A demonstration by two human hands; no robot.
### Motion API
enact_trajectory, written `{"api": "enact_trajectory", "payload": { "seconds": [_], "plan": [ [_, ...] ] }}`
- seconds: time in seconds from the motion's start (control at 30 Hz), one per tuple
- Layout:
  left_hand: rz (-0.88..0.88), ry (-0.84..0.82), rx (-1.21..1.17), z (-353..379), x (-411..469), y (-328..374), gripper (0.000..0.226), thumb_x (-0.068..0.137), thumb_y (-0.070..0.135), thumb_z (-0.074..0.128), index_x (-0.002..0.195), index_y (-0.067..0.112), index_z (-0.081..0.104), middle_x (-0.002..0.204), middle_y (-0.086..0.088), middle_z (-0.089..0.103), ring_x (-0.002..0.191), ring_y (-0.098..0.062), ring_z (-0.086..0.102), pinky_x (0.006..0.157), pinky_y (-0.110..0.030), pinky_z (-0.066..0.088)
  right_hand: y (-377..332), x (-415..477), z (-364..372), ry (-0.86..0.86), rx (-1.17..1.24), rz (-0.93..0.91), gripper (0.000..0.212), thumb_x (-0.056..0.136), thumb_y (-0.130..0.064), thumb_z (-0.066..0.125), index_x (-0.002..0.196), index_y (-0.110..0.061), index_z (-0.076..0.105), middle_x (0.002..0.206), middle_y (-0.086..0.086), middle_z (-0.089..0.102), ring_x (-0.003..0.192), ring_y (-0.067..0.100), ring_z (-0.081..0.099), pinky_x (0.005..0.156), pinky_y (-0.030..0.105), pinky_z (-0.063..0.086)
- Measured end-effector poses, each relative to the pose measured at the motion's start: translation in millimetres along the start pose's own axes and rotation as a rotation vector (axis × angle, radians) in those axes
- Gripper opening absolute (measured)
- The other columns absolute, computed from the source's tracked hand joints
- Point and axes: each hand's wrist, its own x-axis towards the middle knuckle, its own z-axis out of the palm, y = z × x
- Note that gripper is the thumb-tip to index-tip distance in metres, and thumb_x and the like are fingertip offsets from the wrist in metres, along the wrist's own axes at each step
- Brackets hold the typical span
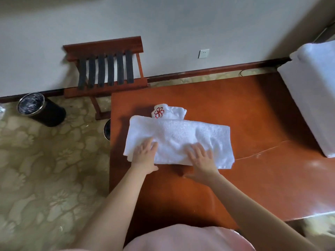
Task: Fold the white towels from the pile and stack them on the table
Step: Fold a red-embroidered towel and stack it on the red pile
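White towel (178, 140) lies under left hand (145, 156) and right hand (201, 160), both pressing flat.

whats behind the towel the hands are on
A smaller towel with a red emblem peeks past the far edge of the large towel under the left hand and right hand. Its near part is covered, so its full extent is hidden.

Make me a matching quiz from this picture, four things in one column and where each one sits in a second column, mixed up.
1 flat towel
2 towel pile
3 luggage rack
4 black bin

A on the floor, far left
B against the wall, behind the table
C at the table's right end
D under the left hand and right hand

Pairs: 1-D, 2-C, 3-B, 4-A
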Motion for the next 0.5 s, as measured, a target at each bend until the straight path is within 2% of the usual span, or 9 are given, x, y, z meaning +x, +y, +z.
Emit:
{"api": "enact_trajectory", "payload": {
  "seconds": [0.03, 0.1, 0.17, 0.23, 0.33, 0.5],
  "plan": [
    [0.003, 0.040, -0.017, -0.2, 1.2, -0.1, 0.074, 0.087, 0.034, 0.062, 0.148, 0.024, 0.022, 0.157, 0.003, 0.006, 0.136, -0.025, 0.027, 0.109, -0.036, 0.027, 1.5, -0.6, 2.6, 0.033, 0.006, 0.003, 0.088, 0.082, -0.060, 0.056, 0.151, -0.023, 0.015, 0.154, 0.001, 0.009, 0.146, 0.026, 0.001, 0.116, 0.050, 0.005],
    [-0.002, 0.117, -0.050, 0.3, 2.4, -2.1, 0.054, 0.094, 0.025, 0.052, 0.145, 0.025, 0.034, 0.157, 0.003, 0.017, 0.135, -0.023, 0.034, 0.107, -0.033, 0.032, 8.1, 0.2, 4.8, 0.142, 0.095, 0.006, 0.061, 0.093, -0.043, 0.051, 0.145, -0.017, 0.034, 0.154, 0.004, 0.025, 0.146, 0.026, 0.012, 0.116, 0.045, 0.014],
    [0.001, 0.141, -0.097, 4.5, 0.2, -8.1, 0.046, 0.097, 0.024, 0.048, 0.142, 0.024, 0.041, 0.156, 0.003, 0.021, 0.136, -0.023, 0.035, 0.108, -0.034, 0.034, 15.8, -0.6, 5.2, 0.222, 0.207, -0.004, 0.044, 0.097, -0.034, 0.050, 0.134, -0.010, 0.051, 0.149, 0.007, 0.039, 0.143, 0.028, 0.024, 0.114, 0.045, 0.023],
    [0.026, 0.133, -0.129, 11.4, -2.1, -15.2, 0.045, 0.098, 0.025, 0.045, 0.143, 0.024, 0.041, 0.158, 0.005, 0.016, 0.138, -0.025, 0.031, 0.110, -0.036, 0.032, 20.5, -0.1, 8.9, 0.248, 0.233, -0.026, 0.041, 0.098, -0.032, 0.052, 0.130, -0.008, 0.056, 0.146, 0.009, 0.044, 0.141, 0.031, 0.030, 0.112, 0.047, 0.027],
    [0.025, 0.130, -0.120, 18.1, 4.7, -19.8, 0.047, 0.099, 0.024, 0.043, 0.146, 0.024, 0.036, 0.160, 0.005, 0.006, 0.143, -0.025, 0.022, 0.114, -0.035, 0.025, 18.4, 11.6, 8.2, 0.247, 0.225, -0.020, 0.041, 0.099, -0.032, 0.048, 0.133, -0.009, 0.053, 0.147, 0.010, 0.042, 0.142, 0.033, 0.029, 0.112, 0.050, 0.026],
    [-0.032, 0.141, -0.108, 0.7, 40.5, -24.0, 0.048, 0.099, 0.027, 0.042, 0.146, 0.025, 0.032, 0.160, 0.003, 0.002, 0.138, -0.028, 0.028, 0.113, -0.036, 0.026, 20.1, 58.5, -17.6, 0.214, 0.233, 0.020, 0.041, 0.101, -0.036, 0.040, 0.136, -0.016, 0.049, 0.150, 0.003, 0.037, 0.144, 0.024, 0.021, 0.114, 0.046, 0.021]
  ]
}}
